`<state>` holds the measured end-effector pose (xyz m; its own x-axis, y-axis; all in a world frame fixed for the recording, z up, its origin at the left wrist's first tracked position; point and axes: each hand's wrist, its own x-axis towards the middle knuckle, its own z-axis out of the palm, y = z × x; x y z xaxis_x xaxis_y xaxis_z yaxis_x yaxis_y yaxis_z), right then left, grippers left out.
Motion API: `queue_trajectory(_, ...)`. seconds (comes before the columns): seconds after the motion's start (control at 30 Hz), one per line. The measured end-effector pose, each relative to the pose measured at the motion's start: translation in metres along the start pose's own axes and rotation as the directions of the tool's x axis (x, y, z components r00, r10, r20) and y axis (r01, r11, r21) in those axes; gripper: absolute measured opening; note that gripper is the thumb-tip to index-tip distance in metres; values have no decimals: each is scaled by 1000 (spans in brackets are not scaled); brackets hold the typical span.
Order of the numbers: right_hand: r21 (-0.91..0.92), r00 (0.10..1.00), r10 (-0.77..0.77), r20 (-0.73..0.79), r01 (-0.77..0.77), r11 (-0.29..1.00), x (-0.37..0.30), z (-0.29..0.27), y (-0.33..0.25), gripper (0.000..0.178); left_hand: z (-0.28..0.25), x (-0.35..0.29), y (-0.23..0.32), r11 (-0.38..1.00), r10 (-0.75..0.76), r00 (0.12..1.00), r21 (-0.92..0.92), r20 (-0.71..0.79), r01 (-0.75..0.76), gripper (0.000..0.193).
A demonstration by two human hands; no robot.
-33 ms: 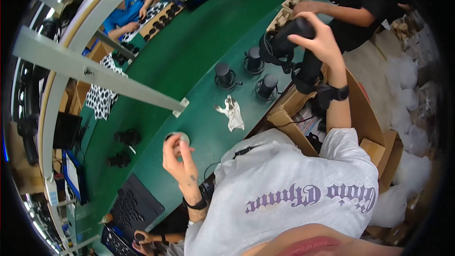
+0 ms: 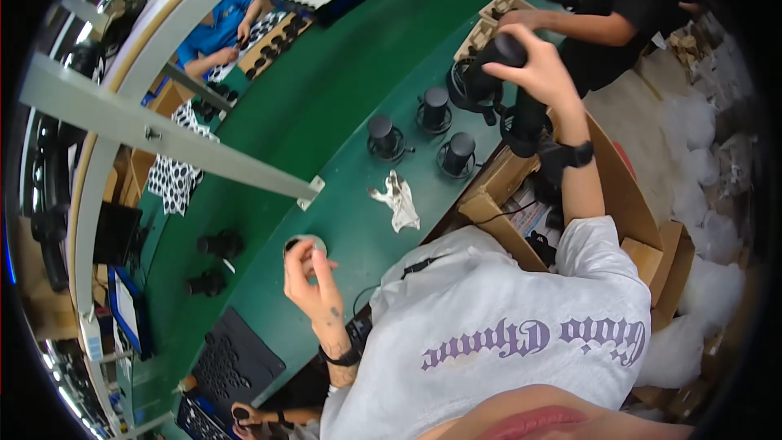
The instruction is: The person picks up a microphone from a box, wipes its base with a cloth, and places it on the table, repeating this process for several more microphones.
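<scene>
My right hand (image 2: 536, 72) grasps a black microphone (image 2: 506, 51), barely shifted; whether my left hand (image 2: 314, 287) grips the round object (image 2: 318, 241), I cannot tell.

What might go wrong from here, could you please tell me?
The right hand appears to grip a black cylindrical device by one end, so it might slip. A co-worker's forearm appears close by, so they might bump. An upright black device near the edge of the green table could be knocked off.
</scene>
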<state>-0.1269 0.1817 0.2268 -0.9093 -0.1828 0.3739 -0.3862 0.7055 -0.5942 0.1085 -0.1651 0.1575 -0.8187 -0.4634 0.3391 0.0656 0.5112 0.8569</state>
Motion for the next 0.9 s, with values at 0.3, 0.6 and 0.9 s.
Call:
queue_trajectory(0.3,-359,979,181,95,-136,923,48,112,111,58,23,-3,10,998,-21,996,-62,89,26,15)
queue_trajectory(0.6,-376,923,384,-35,-368,850,34,152,140,56,19,-4,-2,999,-32,998,-27,55,33,13)
queue_trajectory(0.9,-343,854,506,-118,-514,787,23,150,147,58,31,6,0,999,-39,997,-34,70,41,14)
